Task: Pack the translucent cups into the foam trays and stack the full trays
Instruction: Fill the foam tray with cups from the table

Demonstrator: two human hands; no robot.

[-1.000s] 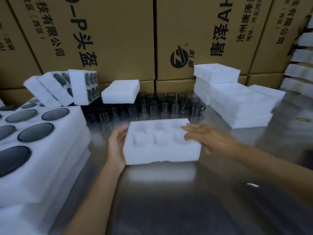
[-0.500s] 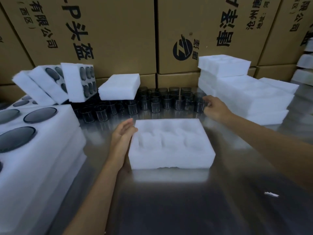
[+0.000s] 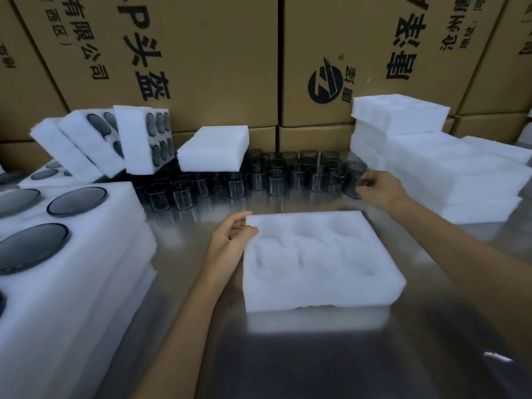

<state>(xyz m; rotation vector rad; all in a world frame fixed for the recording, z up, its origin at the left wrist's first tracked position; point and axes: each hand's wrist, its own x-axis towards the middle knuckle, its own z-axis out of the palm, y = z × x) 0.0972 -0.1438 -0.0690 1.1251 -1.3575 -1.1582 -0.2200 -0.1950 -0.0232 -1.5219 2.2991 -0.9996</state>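
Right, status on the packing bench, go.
Left hand steadies the empty foam tray at its left edge. Right hand grips one translucent cup at the row's right end. Tray pockets unfilled, nothing blocking the path.

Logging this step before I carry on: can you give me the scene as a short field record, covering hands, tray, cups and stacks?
left hand: left hand touches the near-left corner of the empty foam tray
right hand: right hand grips one translucent cup at the right end of the cup rows
tray pockets: all empty
loose cups: cup rows stand behind the tray on the steel table
filled trays: stack at left
empty trays: stack at right
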